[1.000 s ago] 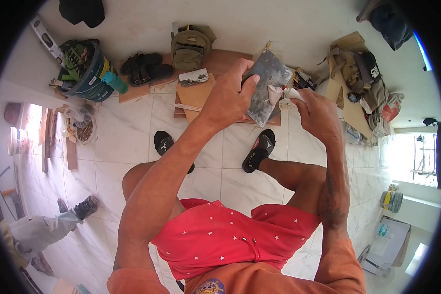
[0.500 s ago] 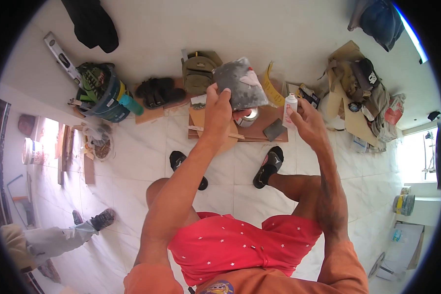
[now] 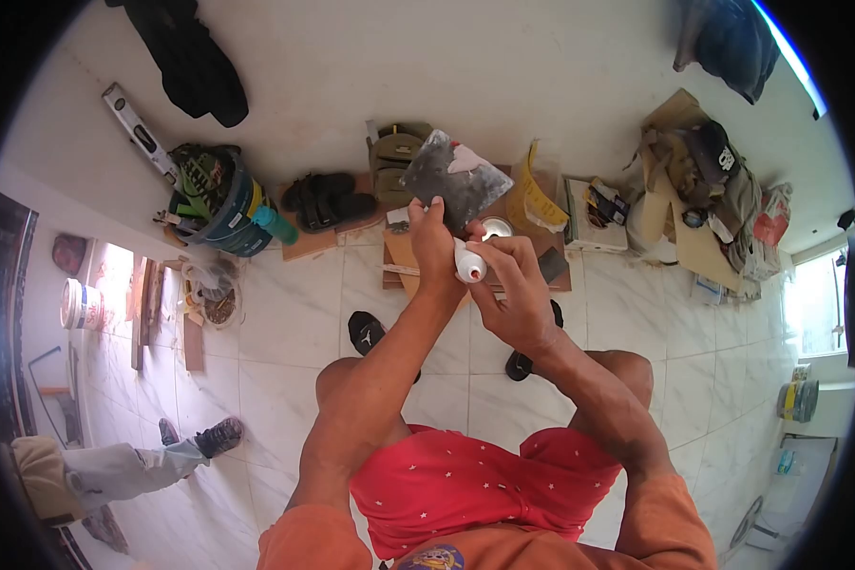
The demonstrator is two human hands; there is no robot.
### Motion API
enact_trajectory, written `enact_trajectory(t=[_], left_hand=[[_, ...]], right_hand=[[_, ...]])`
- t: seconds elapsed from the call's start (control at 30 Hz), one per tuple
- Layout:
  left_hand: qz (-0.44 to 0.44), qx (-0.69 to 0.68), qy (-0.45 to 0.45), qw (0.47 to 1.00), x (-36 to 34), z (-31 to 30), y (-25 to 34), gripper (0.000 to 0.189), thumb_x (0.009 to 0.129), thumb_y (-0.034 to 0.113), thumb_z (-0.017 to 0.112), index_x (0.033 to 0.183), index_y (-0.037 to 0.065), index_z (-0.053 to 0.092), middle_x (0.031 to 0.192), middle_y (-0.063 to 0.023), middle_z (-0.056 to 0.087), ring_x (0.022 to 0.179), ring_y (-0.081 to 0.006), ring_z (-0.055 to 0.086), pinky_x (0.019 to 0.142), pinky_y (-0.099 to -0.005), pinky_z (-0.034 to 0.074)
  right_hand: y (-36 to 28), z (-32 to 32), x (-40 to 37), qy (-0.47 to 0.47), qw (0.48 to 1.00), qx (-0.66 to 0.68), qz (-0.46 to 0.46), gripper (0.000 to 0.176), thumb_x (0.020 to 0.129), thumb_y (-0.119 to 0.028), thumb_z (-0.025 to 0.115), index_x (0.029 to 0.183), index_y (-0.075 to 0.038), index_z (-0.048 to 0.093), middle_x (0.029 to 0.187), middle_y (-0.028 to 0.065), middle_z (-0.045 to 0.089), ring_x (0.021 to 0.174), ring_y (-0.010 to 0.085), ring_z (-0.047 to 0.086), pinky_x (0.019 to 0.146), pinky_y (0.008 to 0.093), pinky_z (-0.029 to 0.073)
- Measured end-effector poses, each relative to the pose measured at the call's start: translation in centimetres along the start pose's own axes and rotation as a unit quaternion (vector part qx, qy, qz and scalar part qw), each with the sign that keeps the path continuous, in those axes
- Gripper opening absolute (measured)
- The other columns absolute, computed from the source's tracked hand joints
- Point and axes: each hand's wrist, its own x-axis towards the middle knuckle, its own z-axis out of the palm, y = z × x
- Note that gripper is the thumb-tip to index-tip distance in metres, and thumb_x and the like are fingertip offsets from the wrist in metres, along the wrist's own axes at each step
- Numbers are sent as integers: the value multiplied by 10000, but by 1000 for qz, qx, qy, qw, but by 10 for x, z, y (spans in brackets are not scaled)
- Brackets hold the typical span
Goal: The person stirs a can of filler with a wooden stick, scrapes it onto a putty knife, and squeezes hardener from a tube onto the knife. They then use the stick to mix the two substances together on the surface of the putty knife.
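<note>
A dark square plate [image 3: 451, 190] with a lump of pinkish paste [image 3: 467, 160] and a small red spot on it is gripped in my left hand [image 3: 431, 239], thumb on its near corner. My right hand [image 3: 515, 293] is closed around a white tube [image 3: 469, 261], whose nozzle points back toward me. The tube is close beside my left hand's wrist, below the plate. Behind my hands an open round can [image 3: 496, 228] shows partly on a brown board [image 3: 562, 277].
A bucket of tools [image 3: 220, 204], black sandals [image 3: 325, 201], a green backpack [image 3: 396, 152] and a yellow container [image 3: 541, 198] stand along the wall. At right lies a cardboard box [image 3: 670, 214] with bags and a cap. Another person's leg [image 3: 142, 470] shows at left.
My right hand has brought the tube left, next to my left hand, and turned its nozzle toward me. The plate in my left hand has rotated. The whole view has shifted slightly.
</note>
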Motion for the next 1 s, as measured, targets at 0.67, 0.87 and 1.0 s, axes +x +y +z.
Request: enact_trajectory(t=[0.67, 0.87, 1.0], left_hand=[[10, -44, 199, 979, 41, -59, 42, 101, 979, 175, 483, 1022, 85, 497, 830, -65, 567, 537, -187, 532, 455, -300, 452], [15, 10, 211, 977, 29, -45, 47, 118, 962, 167, 493, 1063, 113, 519, 987, -48, 572, 739, -185, 585, 512, -296, 507], [17, 32, 204, 978, 30, -41, 50, 121, 976, 158, 453, 1079, 116, 500, 980, -48, 575, 735, -184, 583, 500, -287, 497]], right_hand=[[255, 24, -38, -252, 923, -210, 203, 278, 916, -129, 594, 1174, -57, 668, 948, 179, 712, 892, 368, 683, 830, 424, 536], [301, 97, -80, -268, 894, -271, 235, 312, 867, -128, 655, 1174, -74, 641, 1074, 247, 658, 966, 432, 662, 828, 492, 544], [312, 109, -79, -320, 866, -296, 247, 344, 868, -105, 613, 1207, -56, 580, 1150, 264, 606, 979, 448, 670, 813, 501, 568]])
